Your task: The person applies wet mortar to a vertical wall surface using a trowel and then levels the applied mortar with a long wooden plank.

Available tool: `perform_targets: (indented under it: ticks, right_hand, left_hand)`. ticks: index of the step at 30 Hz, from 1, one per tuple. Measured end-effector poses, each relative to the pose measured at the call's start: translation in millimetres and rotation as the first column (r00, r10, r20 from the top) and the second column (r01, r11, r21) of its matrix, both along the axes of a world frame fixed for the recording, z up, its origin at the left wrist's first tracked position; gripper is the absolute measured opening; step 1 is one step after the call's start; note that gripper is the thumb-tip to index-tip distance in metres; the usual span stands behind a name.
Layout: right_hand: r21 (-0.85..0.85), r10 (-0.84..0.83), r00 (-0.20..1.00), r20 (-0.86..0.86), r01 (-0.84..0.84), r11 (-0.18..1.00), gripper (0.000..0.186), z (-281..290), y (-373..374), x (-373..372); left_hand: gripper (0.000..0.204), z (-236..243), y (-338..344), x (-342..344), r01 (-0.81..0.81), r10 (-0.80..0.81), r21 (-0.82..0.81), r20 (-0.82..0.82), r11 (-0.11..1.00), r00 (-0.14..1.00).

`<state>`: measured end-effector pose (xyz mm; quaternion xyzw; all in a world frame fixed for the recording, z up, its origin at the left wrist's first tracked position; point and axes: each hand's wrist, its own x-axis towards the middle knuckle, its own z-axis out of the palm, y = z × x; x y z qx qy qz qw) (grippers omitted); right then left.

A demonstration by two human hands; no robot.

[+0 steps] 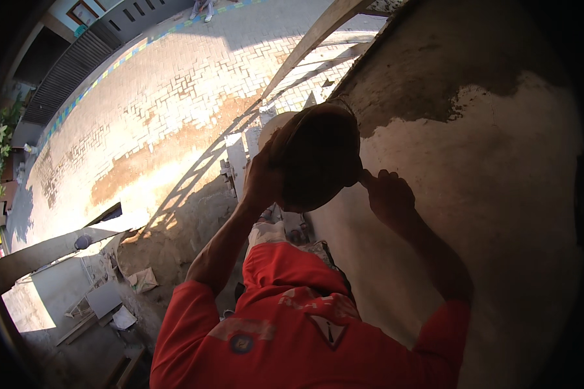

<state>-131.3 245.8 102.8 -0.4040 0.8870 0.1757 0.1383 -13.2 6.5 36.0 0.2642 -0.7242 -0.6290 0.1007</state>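
Note:
A dark, rounded, bucket-like container (318,159) is held up in front of my chest, deep in shadow. Its contents, if any, cannot be made out. My left hand (261,178) grips its left side, with the fingers partly lost in the dark. At the lower right edge my right hand (390,194) is closed, its fingers curled and its foremost finger and thumb pinching the rim. A pale rounded thing (278,124) shows behind the container's left side.
To my right rises a plastered wall (474,175) with a dark, wet-looking patch (428,81) on its upper part. Wooden beams (315,39) slant past at upper left of the wall. Boards and debris (104,301) lie low on the left. A sunlit paved yard (169,97) stretches beyond.

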Motion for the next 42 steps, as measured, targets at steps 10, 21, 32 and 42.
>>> perform_targets:
  ticks: [10, 21, 32, 42]
  right_hand:
    - [-0.433, -0.091, 0.902, 0.422, 0.288, 0.854, 0.036, -61.6, 32.7, 15.7]
    - [-0.582, -0.165, 0.883, 0.439, 0.419, 0.697, 0.042, -71.4, 47.8, 32.8]
    - [-0.498, -0.211, 0.908, 0.363, 0.380, 0.779, 0.040, 19.6, 30.5, 12.3]
    - [-0.623, 0.046, 0.951, 0.305, 0.163, 0.765, 0.045, 126.6, -18.2, 9.1]
  left_hand:
    - [0.063, 34.2, -1.0, -16.8, 0.115, -0.102, -0.136, 0.097, 0.984, 0.990]
    - [0.069, 35.3, -3.0, -10.0, 0.091, -0.091, -0.038, 0.008, 0.995, 0.996]
    - [0.062, -13.7, -20.1, -0.7, 0.023, -0.023, 0.014, -0.047, 1.000, 0.999]
    - [0.062, -37.9, -47.5, 30.3, -0.173, 0.174, 0.029, -0.061, 0.985, 0.983]
